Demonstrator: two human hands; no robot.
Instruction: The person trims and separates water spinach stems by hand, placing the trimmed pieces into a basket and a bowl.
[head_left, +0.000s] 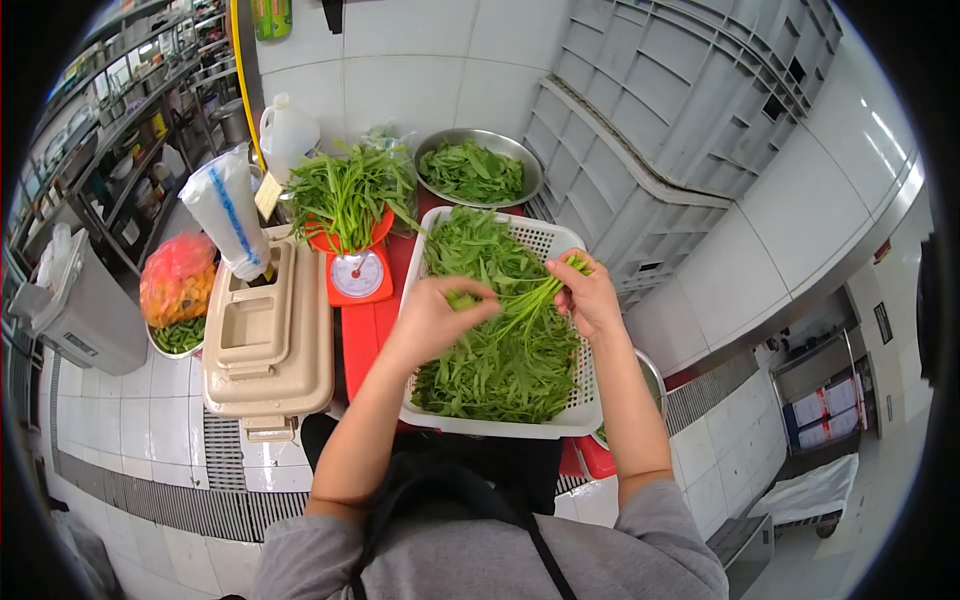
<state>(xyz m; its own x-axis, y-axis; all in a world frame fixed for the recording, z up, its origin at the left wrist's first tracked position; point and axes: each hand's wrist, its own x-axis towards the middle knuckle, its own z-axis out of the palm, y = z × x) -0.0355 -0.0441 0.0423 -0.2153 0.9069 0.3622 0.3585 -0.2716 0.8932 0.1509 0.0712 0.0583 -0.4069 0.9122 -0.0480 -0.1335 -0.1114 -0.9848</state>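
My right hand (585, 297) is closed around a small bunch of water spinach stems (535, 308), their pale ends poking out above the fingers. To its left, my left hand (448, 318) is curled in a pinch, slightly smeared by motion; green shows at its fingers, but what they hold I cannot make out. Both hands are over a white perforated basket (590, 395) heaped with loose leafy greens (500, 372). Behind it, more greens (470, 172) fill a metal bowl (532, 158). A bundle of long-stemmed greens (352, 190) lies on a red dial scale (358, 276).
A beige lidded box (268, 385) stands left of the basket, with a plastic-wrapped roll (226, 213) on top. Further left are an orange-filled bag (180, 280) and a grey bin (95, 305). Grey crates (660, 110) rise at the back right, against the tiled wall.
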